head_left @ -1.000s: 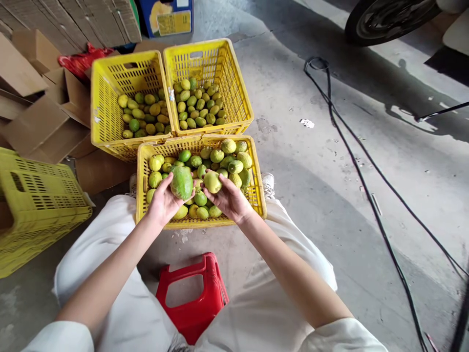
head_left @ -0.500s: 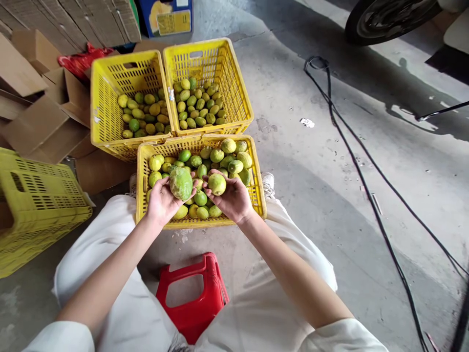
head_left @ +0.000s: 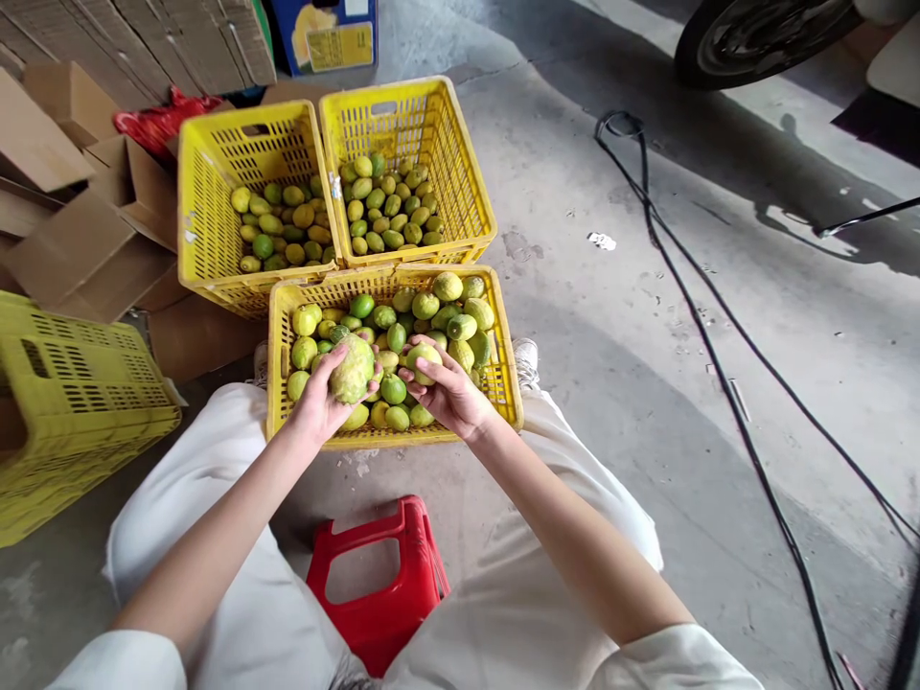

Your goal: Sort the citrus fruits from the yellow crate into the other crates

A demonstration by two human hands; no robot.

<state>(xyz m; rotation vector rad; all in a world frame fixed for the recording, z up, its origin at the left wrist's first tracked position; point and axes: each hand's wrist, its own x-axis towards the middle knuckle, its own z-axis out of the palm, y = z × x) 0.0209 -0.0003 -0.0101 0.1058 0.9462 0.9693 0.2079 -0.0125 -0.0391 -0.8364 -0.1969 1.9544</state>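
My left hand [head_left: 321, 396] is closed around a large, bumpy yellow-green lemon [head_left: 352, 369]. In my right hand [head_left: 458, 395] is a smaller, smoother yellow-green lemon [head_left: 423, 362], with the thumb resting on its side. Both hands hover over the near yellow crate [head_left: 513, 383], which is full of green and yellow lemons [head_left: 462, 327] of mixed sizes. Part of the crate's fruit is hidden behind my hands.
Two deeper yellow crates [head_left: 471, 163] with smaller lemons [head_left: 392, 204] stand just beyond. To the left are another yellow crate [head_left: 86, 383] and cardboard boxes [head_left: 72, 249]. A red stool [head_left: 417, 565] sits between my legs. Black cables [head_left: 708, 369] cross the floor at right.
The large lemon has been turned in my left hand and shows a bumpier, yellower side. My right hand has rolled the smaller lemon, its thumb now over it.
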